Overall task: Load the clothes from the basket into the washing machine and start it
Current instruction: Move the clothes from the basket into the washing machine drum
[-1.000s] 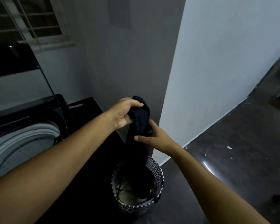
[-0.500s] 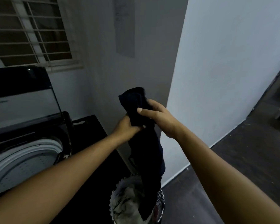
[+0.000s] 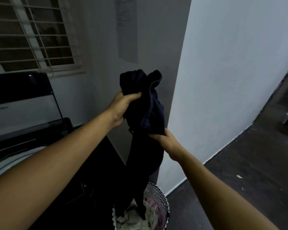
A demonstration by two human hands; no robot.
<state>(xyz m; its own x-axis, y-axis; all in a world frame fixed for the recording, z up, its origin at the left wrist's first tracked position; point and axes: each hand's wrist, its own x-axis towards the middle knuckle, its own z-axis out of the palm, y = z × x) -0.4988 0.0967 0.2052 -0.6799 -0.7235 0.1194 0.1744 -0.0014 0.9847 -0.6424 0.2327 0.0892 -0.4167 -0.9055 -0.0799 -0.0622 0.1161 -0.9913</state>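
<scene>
1. Black and white, the washing machine (image 3: 20, 123) stands at my left with its lid raised and the drum open.
2. Dark navy garment (image 3: 145, 113): a second ago its tail sat in the basket (image 3: 160, 196); now it hangs almost clear, so it is nearly ready to swing over.
3. Left hand (image 3: 121, 110) is clenched on its bunched top; right hand (image 3: 163, 138) pinches the cloth lower down.

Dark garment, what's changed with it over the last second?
The dark garment has been lifted higher out of the basket, its tail still trailing in. The left hand keeps the top; the right hand regripped lower. Washer lid stays open.
</scene>
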